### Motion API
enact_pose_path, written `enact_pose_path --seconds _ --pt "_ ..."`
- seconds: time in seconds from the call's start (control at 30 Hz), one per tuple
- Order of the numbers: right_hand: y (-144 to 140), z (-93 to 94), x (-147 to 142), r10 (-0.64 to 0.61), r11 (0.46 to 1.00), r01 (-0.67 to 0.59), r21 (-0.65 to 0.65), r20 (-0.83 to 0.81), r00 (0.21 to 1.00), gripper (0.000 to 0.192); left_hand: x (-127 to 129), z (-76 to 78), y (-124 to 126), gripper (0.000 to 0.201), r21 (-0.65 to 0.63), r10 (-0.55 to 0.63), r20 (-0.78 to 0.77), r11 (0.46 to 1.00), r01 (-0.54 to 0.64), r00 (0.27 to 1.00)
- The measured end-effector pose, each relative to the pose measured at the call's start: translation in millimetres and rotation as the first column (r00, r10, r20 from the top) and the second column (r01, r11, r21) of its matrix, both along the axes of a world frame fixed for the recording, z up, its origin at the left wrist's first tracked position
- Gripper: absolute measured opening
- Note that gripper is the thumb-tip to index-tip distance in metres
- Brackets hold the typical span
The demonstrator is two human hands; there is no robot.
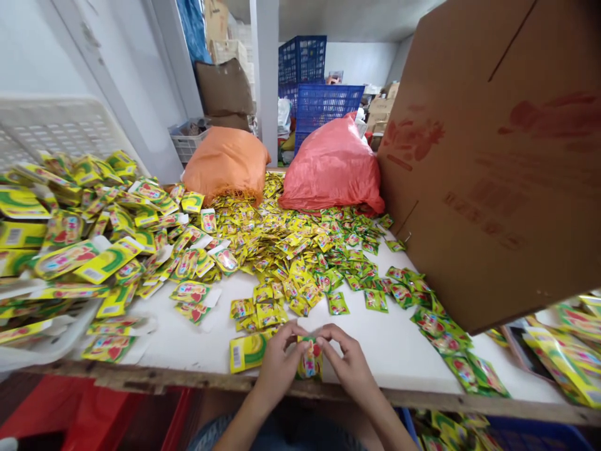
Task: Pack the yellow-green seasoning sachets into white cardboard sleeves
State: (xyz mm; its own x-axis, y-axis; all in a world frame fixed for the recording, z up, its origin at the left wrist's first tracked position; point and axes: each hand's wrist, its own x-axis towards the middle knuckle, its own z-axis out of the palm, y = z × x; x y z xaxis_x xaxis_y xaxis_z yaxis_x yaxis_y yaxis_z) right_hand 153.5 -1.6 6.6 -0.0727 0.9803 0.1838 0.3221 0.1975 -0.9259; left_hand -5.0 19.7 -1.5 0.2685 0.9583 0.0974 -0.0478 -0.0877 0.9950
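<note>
Near the table's front edge, my left hand (282,356) and my right hand (346,358) pinch the top of a small upright box (310,360) from either side. The box is yellow and green with red pictures, and a white flap shows at its top between my fingertips. Whether anything is inside it cannot be seen. A closed yellow box (246,353) lies flat beside my left hand. Just beyond it sit small yellow sachets (270,313) in a loose cluster. Green sachets (338,303) lie past my right hand.
Open boxes fill a white basket (51,119) at left and spill onto the table (173,351). A sachet heap spreads from an orange sack (228,163) and a red sack (333,166). A large carton (488,175) leans in at right. Blue crates (328,103) stand behind.
</note>
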Motion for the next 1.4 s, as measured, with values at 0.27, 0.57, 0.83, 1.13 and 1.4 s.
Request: enact_pose_path --seconds 0.27,0.57,0.83,1.13,1.4 --pt "-3.1 1.4 -5.6 -0.026 0.996 0.026 0.080 -0.002 1.000 0.017 0.1 12.2 0.1 0.009 0.118 -0.007 -0.099 0.993 0.019 0.995" --pt "0.2 14.0 -6.2 -0.121 0.993 0.121 0.011 0.111 0.986 0.024 4.5 22.7 1.1 0.014 0.070 0.064 -0.179 0.996 -0.052 0.982" --pt "-5.3 6.2 -14.2 -0.100 0.995 0.101 -0.005 0.065 0.993 0.021 0.4 20.3 -0.1 0.018 0.111 0.006 -0.169 0.994 0.013 0.986" --pt "-50.2 35.0 108.3 -0.213 0.975 0.220 0.041 0.465 0.859 0.023 -72.5 18.1 -7.1 0.049 0.196 0.053 -0.633 0.976 0.093 0.772" --pt "28.1 45.8 20.4 0.009 0.997 -0.045 0.066 0.464 0.886 0.022 -91.5 20.0 8.3 0.054 0.170 0.034 -0.865 0.959 0.229 0.500"
